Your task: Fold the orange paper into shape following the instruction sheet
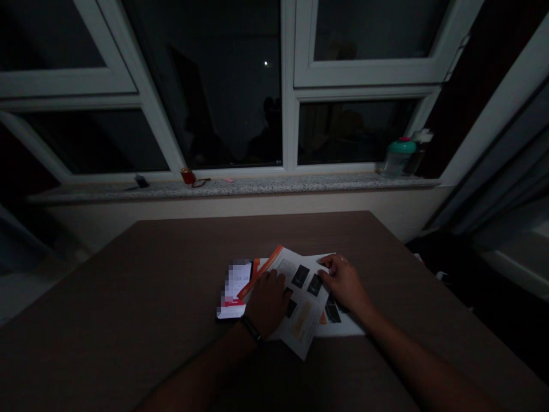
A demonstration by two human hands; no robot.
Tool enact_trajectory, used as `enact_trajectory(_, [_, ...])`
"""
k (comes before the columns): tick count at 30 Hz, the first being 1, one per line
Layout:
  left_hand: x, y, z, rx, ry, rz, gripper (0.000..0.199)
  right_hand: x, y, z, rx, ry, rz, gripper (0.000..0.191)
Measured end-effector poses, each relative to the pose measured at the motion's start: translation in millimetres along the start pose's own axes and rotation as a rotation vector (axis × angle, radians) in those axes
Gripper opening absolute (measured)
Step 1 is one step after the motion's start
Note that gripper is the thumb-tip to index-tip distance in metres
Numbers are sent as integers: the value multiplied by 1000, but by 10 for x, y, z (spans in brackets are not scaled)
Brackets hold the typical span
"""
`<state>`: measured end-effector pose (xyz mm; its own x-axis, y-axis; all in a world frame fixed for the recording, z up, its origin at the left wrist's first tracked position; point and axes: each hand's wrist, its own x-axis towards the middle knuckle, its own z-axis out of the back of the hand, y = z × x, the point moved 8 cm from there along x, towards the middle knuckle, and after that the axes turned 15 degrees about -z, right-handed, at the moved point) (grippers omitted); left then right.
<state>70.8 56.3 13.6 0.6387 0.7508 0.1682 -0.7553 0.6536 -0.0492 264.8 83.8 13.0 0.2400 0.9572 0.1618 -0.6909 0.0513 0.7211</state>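
Observation:
A white printed leaflet point(305, 309) with an orange band and dark pictures lies at a slant on the table. My left hand point(266, 303), with a dark band at its wrist, rests on the leaflet's left part, fingers laid over the paper. At the leaflet's upper right edge, the thumb and fingers of my right hand point(343, 280) pinch the paper. Another printed sheet point(349, 326) lies beneath, partly covered by the leaflet and my hands. To the left is a phone point(235, 289) with its screen lit, its right side partly hidden by the leaflet and my left hand.
The brown table point(171, 274) stands before a window with a speckled stone sill point(266, 184). On the sill are a small red jar point(187, 175), a small dark object point(141, 181) and a shaker bottle with a teal lid point(400, 157). Curtains hang at both sides. The room is dim.

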Motion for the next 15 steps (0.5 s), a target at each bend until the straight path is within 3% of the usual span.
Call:
enact_trajectory(4, [-10,33,-18,-12,2,18,17,21,-57,-16,11,-7,-1,27])
enact_trajectory(8, [-2,-4,-4,-23,-9,-15,22,-16,45,-51,15,18,104,37])
enact_trajectory(15, [6,-278,-17,-169,3,-245,20,-126,246,-140,50,121,302,42])
